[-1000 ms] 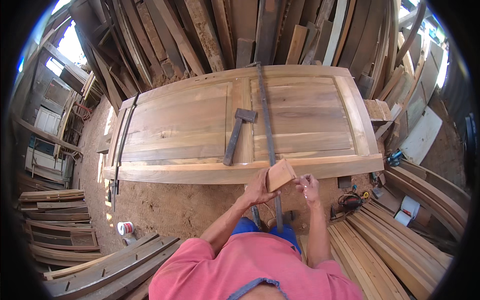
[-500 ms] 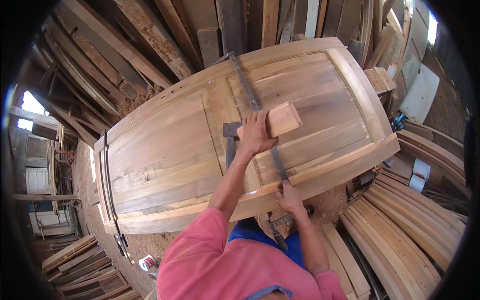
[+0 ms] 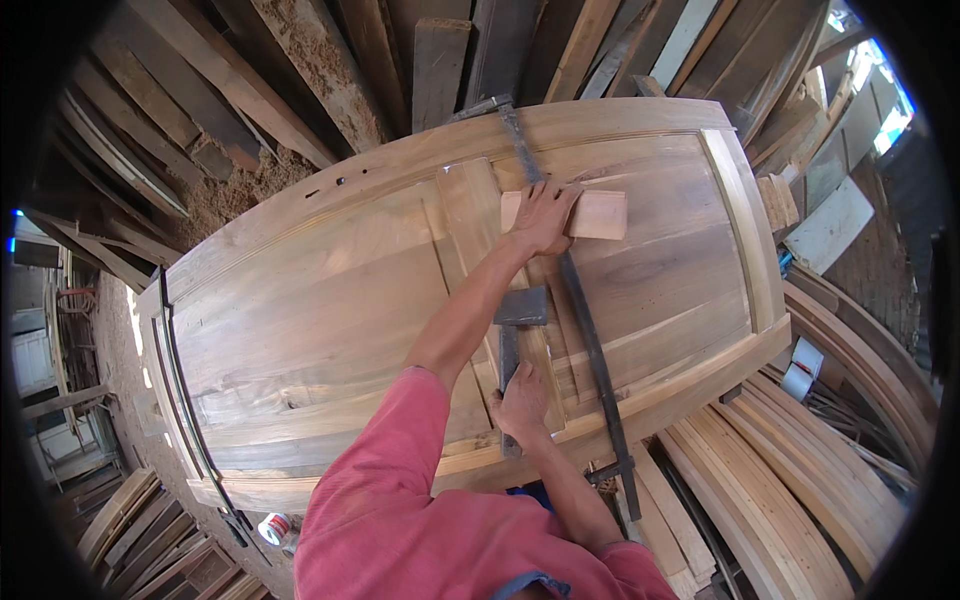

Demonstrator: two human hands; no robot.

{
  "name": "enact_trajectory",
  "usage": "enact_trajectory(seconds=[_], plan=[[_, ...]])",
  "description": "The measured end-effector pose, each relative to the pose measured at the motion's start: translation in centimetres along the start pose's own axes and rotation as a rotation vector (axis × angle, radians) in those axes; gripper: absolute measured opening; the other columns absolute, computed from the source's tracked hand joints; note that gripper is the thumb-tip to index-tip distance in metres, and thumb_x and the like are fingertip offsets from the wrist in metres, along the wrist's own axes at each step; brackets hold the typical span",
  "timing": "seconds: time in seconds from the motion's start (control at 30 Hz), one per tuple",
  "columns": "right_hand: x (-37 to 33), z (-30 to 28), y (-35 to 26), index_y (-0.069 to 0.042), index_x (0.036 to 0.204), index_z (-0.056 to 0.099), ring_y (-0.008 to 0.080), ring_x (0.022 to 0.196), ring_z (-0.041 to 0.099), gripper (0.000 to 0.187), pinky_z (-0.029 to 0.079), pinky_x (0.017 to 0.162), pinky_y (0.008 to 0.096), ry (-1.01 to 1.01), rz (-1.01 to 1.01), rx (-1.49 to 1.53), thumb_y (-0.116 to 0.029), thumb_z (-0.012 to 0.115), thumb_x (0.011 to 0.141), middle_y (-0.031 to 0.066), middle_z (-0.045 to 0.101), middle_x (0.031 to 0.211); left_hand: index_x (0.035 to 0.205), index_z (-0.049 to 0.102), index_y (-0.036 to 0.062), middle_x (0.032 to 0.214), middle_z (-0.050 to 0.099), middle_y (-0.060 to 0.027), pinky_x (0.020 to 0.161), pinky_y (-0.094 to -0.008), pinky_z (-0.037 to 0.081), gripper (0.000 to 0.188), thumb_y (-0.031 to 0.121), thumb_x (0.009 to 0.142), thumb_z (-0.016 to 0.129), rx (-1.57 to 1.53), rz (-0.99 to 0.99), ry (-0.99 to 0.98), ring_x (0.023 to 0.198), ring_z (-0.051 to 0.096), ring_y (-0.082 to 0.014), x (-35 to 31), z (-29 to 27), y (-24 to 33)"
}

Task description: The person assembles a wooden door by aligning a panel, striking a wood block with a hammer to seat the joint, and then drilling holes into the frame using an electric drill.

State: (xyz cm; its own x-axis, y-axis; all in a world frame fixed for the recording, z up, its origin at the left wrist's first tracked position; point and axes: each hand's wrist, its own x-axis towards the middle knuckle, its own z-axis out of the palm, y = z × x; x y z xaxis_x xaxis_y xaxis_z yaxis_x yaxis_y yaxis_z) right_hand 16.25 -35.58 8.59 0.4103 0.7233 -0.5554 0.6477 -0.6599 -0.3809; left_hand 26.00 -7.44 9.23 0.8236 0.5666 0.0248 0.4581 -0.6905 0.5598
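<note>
A wooden panelled door (image 3: 330, 310) lies flat in front of me. My left hand (image 3: 545, 215) grips a short pale wood block (image 3: 602, 214) near the door's far side, over the bar of a long metal clamp (image 3: 590, 345). That clamp crosses the door from the far edge to the near edge. Closer to me, my right hand (image 3: 522, 402) is closed round the dark handle of a hammer (image 3: 521, 306). The hammer's square head points away from me, above the door's middle rail.
Another bar clamp (image 3: 180, 370) spans the door's left end. Timber boards (image 3: 440, 75) lean along the far side, and stacked planks (image 3: 770, 470) lie at the right. A small white tub (image 3: 273, 527) stands on the floor near the door's near-left corner.
My left hand has moved the wood block farther away across the door. My right hand has left the clamp's near end and taken hold of the hammer.
</note>
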Motion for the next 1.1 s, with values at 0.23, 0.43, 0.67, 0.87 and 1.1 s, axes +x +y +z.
enact_trajectory(seconds=[0.23,0.43,0.67,0.87,1.1], plan=[[0.7,0.3,0.5,0.005,0.116,0.045,0.0446,0.106,0.059,0.057,0.050,0.091,0.0505,0.068,-0.024,0.045,-0.020,0.074,0.073,0.0270,0.055,0.113,0.148,0.042,0.0113,0.134,0.052,-0.0212,0.111,-0.0483,0.033,0.094,0.034,0.066,0.082,-0.078,-0.126,-0.001,0.130,0.046,-0.0391,3.8,-1.3,-3.6],[0.9,0.1,1.9,0.009,0.123,0.047,0.0447,0.112,0.057,0.066,0.047,0.094,0.0490,0.006,-0.044,0.137,-0.020,0.075,0.071,0.0304,0.056,0.118,0.150,0.041,0.0111,0.133,0.052,-0.0217,0.108,-0.0478,0.032,0.099,0.043,0.066,0.082,-0.086,-0.160,0.030,0.130,0.048,-0.0374,5.3,-0.5,-5.5],[1.5,-10.8,4.7,0.008,0.109,0.059,0.0337,0.085,0.065,0.055,0.052,0.080,0.0402,-0.166,-0.095,0.458,-0.023,0.079,0.068,0.0223,0.067,0.093,0.149,0.042,0.0118,0.130,0.054,-0.0207,0.107,-0.0471,0.032,0.100,0.046,0.064,0.082,-0.121,-0.124,0.015,0.128,0.049,-0.0356,5.5,0.0,-6.4],[6.3,-19.6,4.2,0.003,0.125,0.051,0.0188,0.082,0.061,0.057,0.051,0.074,0.0340,0.145,-0.094,0.720,-0.019,0.077,0.079,0.0114,0.062,0.094,0.144,0.047,0.0139,0.124,0.056,-0.0184,0.104,-0.0471,0.035,0.092,0.039,0.062,0.080,-0.127,-0.113,0.112,0.124,0.051,-0.0353,5.2,0.9,-7.0],[18.2,-28.8,4.1,0.002,0.154,0.028,0.0122,0.061,0.056,0.075,0.047,0.052,0.0281,0.206,-0.149,0.567,0.000,0.064,0.088,0.0069,0.059,0.086,0.149,0.043,0.0143,0.132,0.053,-0.0168,0.109,-0.0461,0.033,0.098,0.041,0.063,0.084,-0.108,-0.127,0.037,0.129,0.048,-0.0344,5.8,0.1,-6.3]])
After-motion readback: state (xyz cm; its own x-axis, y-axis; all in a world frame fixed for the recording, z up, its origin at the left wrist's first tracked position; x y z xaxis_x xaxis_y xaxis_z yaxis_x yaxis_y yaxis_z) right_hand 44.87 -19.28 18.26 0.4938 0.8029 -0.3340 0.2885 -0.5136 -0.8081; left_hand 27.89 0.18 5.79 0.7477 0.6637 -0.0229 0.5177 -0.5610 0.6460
